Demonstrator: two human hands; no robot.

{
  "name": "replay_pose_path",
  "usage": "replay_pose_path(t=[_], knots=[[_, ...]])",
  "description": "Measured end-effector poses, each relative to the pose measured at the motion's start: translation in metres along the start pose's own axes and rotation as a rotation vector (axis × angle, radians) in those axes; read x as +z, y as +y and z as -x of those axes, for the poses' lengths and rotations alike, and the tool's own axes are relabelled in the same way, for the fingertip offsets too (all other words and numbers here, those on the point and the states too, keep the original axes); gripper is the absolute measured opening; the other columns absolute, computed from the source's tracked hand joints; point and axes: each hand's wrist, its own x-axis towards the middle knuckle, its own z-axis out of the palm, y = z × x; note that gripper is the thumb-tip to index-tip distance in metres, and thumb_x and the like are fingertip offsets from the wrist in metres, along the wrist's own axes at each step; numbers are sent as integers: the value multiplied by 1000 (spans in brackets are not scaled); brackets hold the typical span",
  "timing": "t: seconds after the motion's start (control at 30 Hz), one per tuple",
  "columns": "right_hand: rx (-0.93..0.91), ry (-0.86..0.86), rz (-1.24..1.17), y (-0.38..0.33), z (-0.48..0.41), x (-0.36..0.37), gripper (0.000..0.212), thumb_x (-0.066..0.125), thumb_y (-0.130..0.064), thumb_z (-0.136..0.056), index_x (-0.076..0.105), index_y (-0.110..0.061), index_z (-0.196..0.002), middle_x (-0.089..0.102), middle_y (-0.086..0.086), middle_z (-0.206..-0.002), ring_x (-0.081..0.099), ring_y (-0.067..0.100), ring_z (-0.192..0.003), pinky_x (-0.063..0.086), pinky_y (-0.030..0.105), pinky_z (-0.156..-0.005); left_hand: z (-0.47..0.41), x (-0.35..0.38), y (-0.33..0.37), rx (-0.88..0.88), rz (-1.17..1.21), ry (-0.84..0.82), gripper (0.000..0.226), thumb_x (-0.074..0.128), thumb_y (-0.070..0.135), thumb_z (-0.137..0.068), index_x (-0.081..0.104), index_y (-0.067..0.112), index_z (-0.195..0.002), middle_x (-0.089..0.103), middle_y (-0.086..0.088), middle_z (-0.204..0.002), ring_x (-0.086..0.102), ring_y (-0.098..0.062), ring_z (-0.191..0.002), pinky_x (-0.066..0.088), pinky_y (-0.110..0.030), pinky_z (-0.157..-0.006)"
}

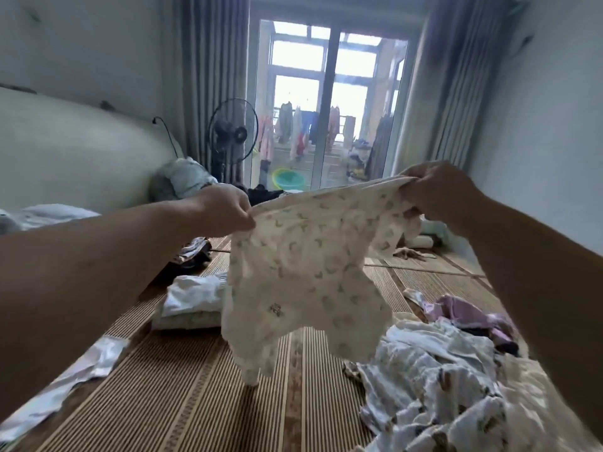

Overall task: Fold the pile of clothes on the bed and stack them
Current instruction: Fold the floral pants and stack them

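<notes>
Both hands, left (225, 208) and right (437, 190), grip a soft printed cotton garment (306, 275) above the ribbed mat (182, 386).

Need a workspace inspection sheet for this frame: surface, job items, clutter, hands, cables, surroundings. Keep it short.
Surface: striped woven mat covers the bed, bare in the middle.
Job's things: cream printed baby garment held up in the air, spread out; unfolded pile lower right; small folded white stack to the left.
Clutter: silvery sheet at the near left edge; dark bundle behind the stack; purple garment at the right.
Hands: left hand and right hand each pinch a top corner of the garment.
Cables: dark cord against the headboard.
Surroundings: standing fan, grey curtains, glass balcony door with laundry hanging beyond.
</notes>
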Motion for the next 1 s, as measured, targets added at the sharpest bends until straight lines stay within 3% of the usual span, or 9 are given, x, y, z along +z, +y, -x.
replay_pose_path(t=[0.1, 0.23, 0.3, 0.4, 0.5, 0.6, 0.77, 0.87, 1.0], knots=[[45, 40, -56, 3, 4, 1, 24, 50, -2, -79, 72, -11, -82, 67, 11, -64, 60, 16, -51, 35, 11, -33, 5, -7, -18, -34, 44, 52, 18, 65, 11, -77, 60, 13, -59, 52, 5, -48, 47, -12, -48, 35, -22, -48], [182, 67, -193, 10, 5, 7, 19, 51, 1, -81, 68, -8, -80, 62, 7, -57, 56, 8, -36, 37, 15, -31, 14, -15, -27, -68, 333, -36, 23, 66, 6, -78, 64, 14, -56, 55, 7, -42, 48, -1, -37, 36, -11, -38], [248, 9, -283, 12, 8, 12, 16, 57, 3, -80, 69, -6, -87, 66, 10, -64, 63, 14, -45, 57, 31, -47, 19, -16, -25, -105, 610, -125, 19, 64, 4, -83, 70, 13, -68, 63, 1, -55, 55, -9, -45, 43, -17, -47], [304, -305, -457, 5, 24, 23, 32, 76, -5, -68, 68, -18, -95, 68, 9, -86, 67, 26, -74, 56, 42, -74, 20, -13, -15, -149, 710, -129, 18, 55, 4, -92, 71, 10, -86, 65, -7, -69, 58, -16, -52, 50, -25, -58], [178, -407, -114, -10, 47, 56, 52, 82, -28, -66, 59, -29, -113, 60, 1, -101, 60, 13, -76, 47, 21, -58, 23, -3, 3, -177, 696, -144, 21, 52, 0, -90, 71, 9, -88, 66, -10, -74, 60, -21, -57, 54, -27, -54], [-162, -240, 101, -27, 83, 105, 39, 78, -54, -63, 61, -32, -90, 51, -13, -89, 48, -2, -74, 33, 11, -50, 29, 14, 17, -202, 605, -171, 23, 53, 1, -86, 73, 12, -90, 66, -10, -73, 57, -22, -58, 52, -27, -53], [-134, -404, 162, -26, 128, 163, 51, 68, -58, -73, 62, -26, -114, 52, -2, -96, 56, 17, -85, 53, 30, -70, 36, 34, 29, -223, 571, -177, 31, 49, -1, -87, 64, 25, -80, 60, 0, -69, 52, -12, -50, 38, -19, -41], [-93, -303, 164, -14, 123, 167, 17, 54, -31, -87, 65, -18, -83, 56, 3, -80, 57, 21, -73, 46, 25, -63, 37, 31, 26, -244, 684, -165, 33, 43, -7, -86, 66, 17, -87, 60, -5, -75, 57, -16, -57, 43, -21, -46], [100, -202, -210, -10, 105, 154, 34, 62, -16, -80, 48, -13, -49, 41, -8, -44, 37, 10, -44, 30, 24, -44, 38, 25, 11, -266, 728, -220, 36, 47, -10, -87, 59, 4, -118, 58, -8, -78, 55, -17, -62, 45, -25, -56]])
